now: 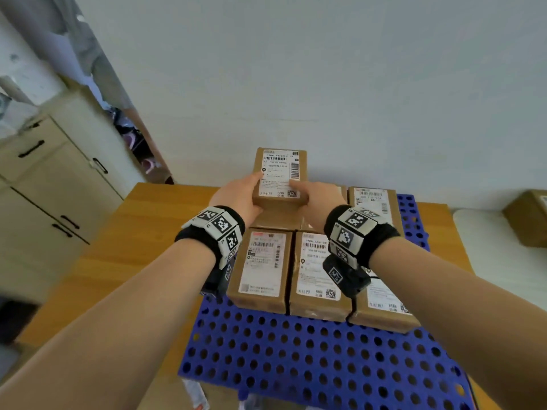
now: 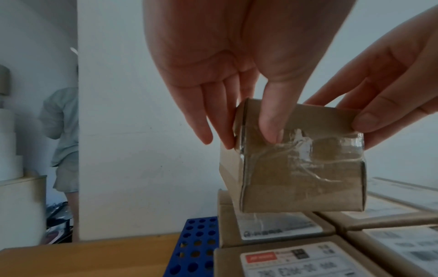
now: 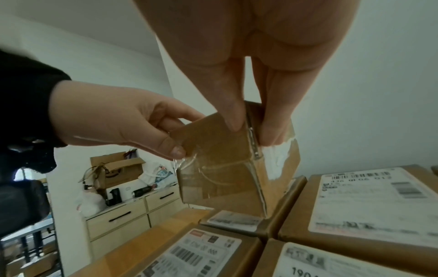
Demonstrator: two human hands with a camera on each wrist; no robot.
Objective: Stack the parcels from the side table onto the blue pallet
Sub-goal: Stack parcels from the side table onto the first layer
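Both hands hold one brown cardboard parcel [image 1: 279,176] with a white shipping label, lifted above the parcels lying on the blue perforated pallet [image 1: 296,356]. My left hand [image 1: 236,196] grips its left near corner, and my right hand [image 1: 321,196] grips the right near corner. In the left wrist view the parcel [image 2: 301,168] hangs just over a back-row parcel [image 2: 267,228], its taped end facing the camera. The right wrist view shows the parcel [image 3: 225,165] with my right fingers [image 3: 231,110] on its edge. Several labelled parcels [image 1: 260,270] lie flat in rows on the pallet.
The pallet rests on a wooden table [image 1: 124,250] against a pale wall. Another parcel [image 1: 529,220] sits on a white side table [image 1: 485,247] at the right. Beige drawers [image 1: 44,184] stand at the left. A person [image 2: 64,142] stands in the background.
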